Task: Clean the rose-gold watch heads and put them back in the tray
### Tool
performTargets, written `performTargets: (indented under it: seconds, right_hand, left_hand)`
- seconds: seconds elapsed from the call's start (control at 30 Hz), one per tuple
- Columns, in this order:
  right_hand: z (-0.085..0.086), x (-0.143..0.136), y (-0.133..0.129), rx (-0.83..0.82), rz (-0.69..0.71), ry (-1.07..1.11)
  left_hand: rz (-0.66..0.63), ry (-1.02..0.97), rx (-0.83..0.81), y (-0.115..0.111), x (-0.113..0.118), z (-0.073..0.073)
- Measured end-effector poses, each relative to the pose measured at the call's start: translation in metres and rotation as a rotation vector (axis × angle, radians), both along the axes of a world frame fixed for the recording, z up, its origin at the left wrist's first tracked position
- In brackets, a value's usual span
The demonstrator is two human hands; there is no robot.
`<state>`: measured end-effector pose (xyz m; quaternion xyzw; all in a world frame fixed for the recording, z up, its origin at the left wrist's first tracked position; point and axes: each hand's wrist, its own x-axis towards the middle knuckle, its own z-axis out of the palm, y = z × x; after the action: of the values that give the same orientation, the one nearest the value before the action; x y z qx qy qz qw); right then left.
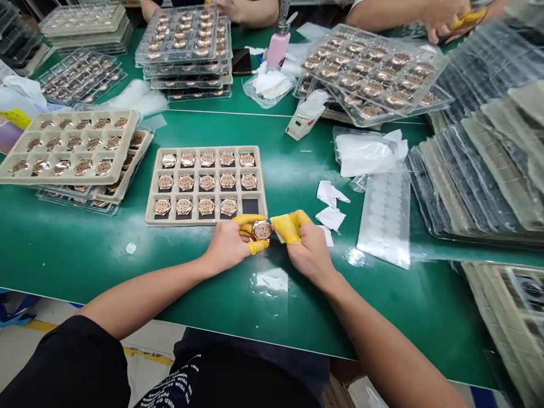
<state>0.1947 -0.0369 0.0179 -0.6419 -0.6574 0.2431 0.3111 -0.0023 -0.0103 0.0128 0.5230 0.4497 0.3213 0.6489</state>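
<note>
My left hand [225, 246], with yellow finger cots on its fingertips, pinches a rose-gold watch case [262, 230] with its engraved back facing up. Just right of it, my right hand [313, 252], also in yellow finger cots, is closed on a small pale wipe [277, 230]. The wipe is close to the case's edge; I cannot tell whether they touch. Behind my hands lies a beige compartment tray [149, 187] of similar watch cases, backs up. Its near right compartment [250, 206] holds no case and shows a dark bottom.
Stacked trays of watch cases stand at left [68, 175], back [182, 37] and back right [369, 73]. White wipes [330, 218] and a plastic sheet [385, 218] lie right. A pink bottle [278, 50] stands behind. Tray piles [480, 170] line the right side. Co-workers' hands [446, 20] show opposite.
</note>
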Motion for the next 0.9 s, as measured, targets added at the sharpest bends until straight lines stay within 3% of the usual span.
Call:
performTargets:
  seconds: [0.17, 0.2, 0.3, 0.37, 0.43, 0.53, 0.6, 0.7, 0.83, 0.9]
  right_hand:
    - [0.009, 0.018, 0.009, 0.243, -0.278, -0.198]
    - [0.009, 0.016, 0.009, 0.219, -0.263, -0.136]
    - [0.010, 0.005, 0.006, -0.014, -0.018, 0.195]
    - [0.012, -0.003, 0.005, -0.134, 0.073, 0.342]
    - [0.014, -0.007, 0.011, -0.156, 0.068, 0.422]
    - [0.016, -0.008, 0.034, -0.062, -0.036, 0.486]
    - [0.015, -0.009, 0.053, -0.031, -0.046, 0.417]
    - [0.013, -0.016, 0.070, -0.016, 0.138, 0.065]
    - [0.018, -0.032, 0.069, 0.281, 0.203, -0.342]
    - [0.022, -0.043, 0.068, 0.271, 0.201, -0.403]
  left_hand:
    - [0.004, -0.027, 0.037, 0.001, 0.001, -0.003]
    - [-0.007, -0.032, 0.040, 0.001, 0.001, -0.004]
    - [-0.052, -0.062, 0.058, 0.001, 0.000, -0.006]
    - [-0.076, -0.070, 0.081, 0.002, 0.000, -0.006]
    - [-0.065, -0.048, 0.095, 0.001, 0.000, -0.005]
    - [-0.055, 0.002, 0.081, -0.001, 0.000, -0.003]
    - [-0.085, 0.009, 0.089, -0.003, 0.001, -0.002]
    - [-0.112, 0.007, 0.149, -0.005, 0.001, -0.002]
    - [-0.124, 0.031, 0.202, -0.007, 0.000, -0.003]
    - [-0.137, 0.070, 0.240, -0.006, 0.000, -0.002]
